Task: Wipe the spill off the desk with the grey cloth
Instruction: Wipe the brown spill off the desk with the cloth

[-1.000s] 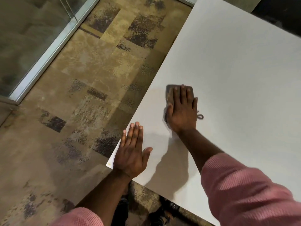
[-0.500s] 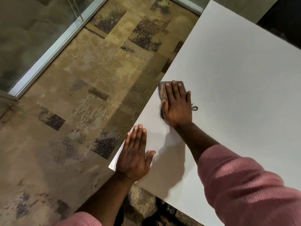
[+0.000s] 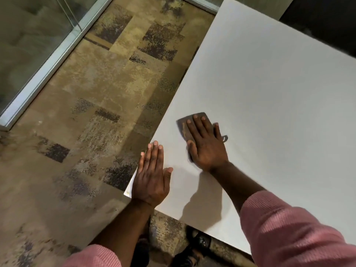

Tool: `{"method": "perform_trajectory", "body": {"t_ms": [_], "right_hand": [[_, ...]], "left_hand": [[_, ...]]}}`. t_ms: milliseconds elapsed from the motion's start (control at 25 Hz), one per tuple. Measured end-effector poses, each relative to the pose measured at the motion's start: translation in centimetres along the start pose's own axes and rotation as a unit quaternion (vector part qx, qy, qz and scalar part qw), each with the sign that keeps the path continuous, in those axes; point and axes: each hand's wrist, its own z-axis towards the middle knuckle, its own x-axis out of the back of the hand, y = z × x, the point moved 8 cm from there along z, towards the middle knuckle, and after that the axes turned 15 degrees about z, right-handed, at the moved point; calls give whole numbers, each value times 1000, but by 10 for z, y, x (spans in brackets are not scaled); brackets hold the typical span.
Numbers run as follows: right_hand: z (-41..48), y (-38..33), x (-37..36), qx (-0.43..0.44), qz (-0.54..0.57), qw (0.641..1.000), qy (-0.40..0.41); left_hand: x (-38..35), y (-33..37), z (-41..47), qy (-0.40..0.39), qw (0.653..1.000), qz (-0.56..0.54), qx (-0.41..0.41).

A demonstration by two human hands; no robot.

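Head view: right hand [image 3: 207, 149] presses grey cloth [image 3: 184, 125] flat, long axis away from the person.

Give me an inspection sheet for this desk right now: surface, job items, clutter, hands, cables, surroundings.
Surface: white desk, no spill visible.
Job's things: grey cloth flat on the desk near its left edge, small loop poking out at its right.
Clutter: nothing seen.
Hands: right hand flat, pressing on the cloth; left hand flat on the desk's corner, holding nothing.
Cables: nothing seen.
Surroundings: patterned carpet, glass partition, shoe under the desk.
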Motion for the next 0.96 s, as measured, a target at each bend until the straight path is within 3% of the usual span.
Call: {"method": "perform_trajectory", "body": {"t_ms": [80,160,360,480,600,760,840,960], "right_hand": [[20,5,8,-60,5,998,24],[15,-8,2,-59,12,998,26],[-118,-18,-22,-87,47,994,47],[-117,24,-1,-95,40,994,41],[-90,80,33,-158,18,985,72],[-173,128,48,-274,36,948,158],[-226,112,36,-294,54,939,169],[-231,59,-4,-263,60,956,114]], "left_hand": [[-3,2,1,-6,1000,11,-11],[-4,0,1,-11,1000,25,-14],[0,3,1,-18,999,46,-15],[5,11,-1,14,999,31,-26],[3,10,-2,37,998,38,-31],[-2,6,0,41,998,33,-19],[-1,7,0,42,998,32,-21],[-2,8,-1,34,998,43,-23]]}}
